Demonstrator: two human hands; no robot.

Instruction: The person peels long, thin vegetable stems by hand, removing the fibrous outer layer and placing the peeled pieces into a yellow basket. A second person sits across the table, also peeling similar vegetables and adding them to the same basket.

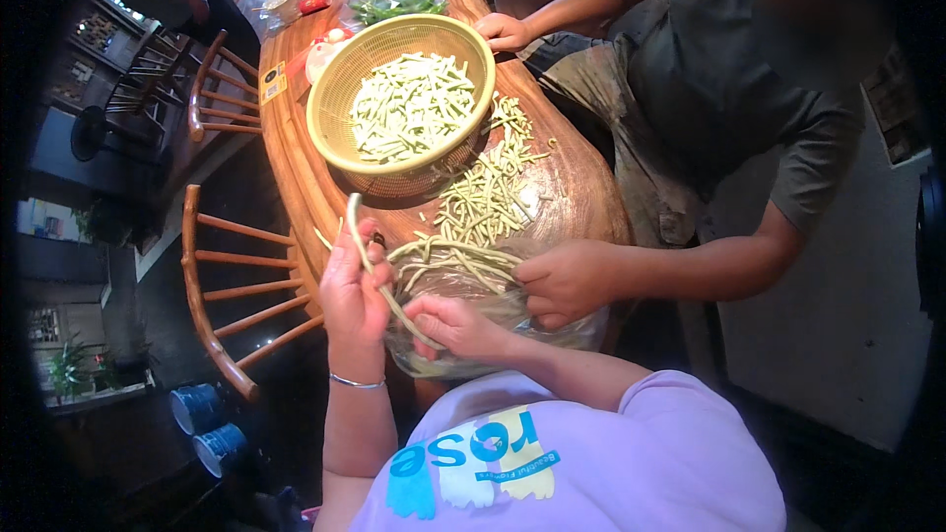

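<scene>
A pale green long bean (372, 271) stretches between my two hands. My left hand (355, 286), raised at the left table edge, is closed round its upper part; the tip sticks up above the fingers. A small dark thing shows at those fingers, too small to name. My right hand (451, 325) is closed on the bean's lower end. Just beyond, whole long beans (453, 254) lie on a clear plastic bag (473, 310) at the near end of the table. Another person's hand (562, 281) is at the right end of these beans.
A yellow colander (321, 133) of cut bean pieces (409, 108) stands on the wooden table (596, 192). Bean pieces (488, 197) lie heaped beside it. The other person's second hand (505, 32) is at its rim. Behind are bagged green vegetables (394, 2). Wooden chairs (207, 305) stand left.
</scene>
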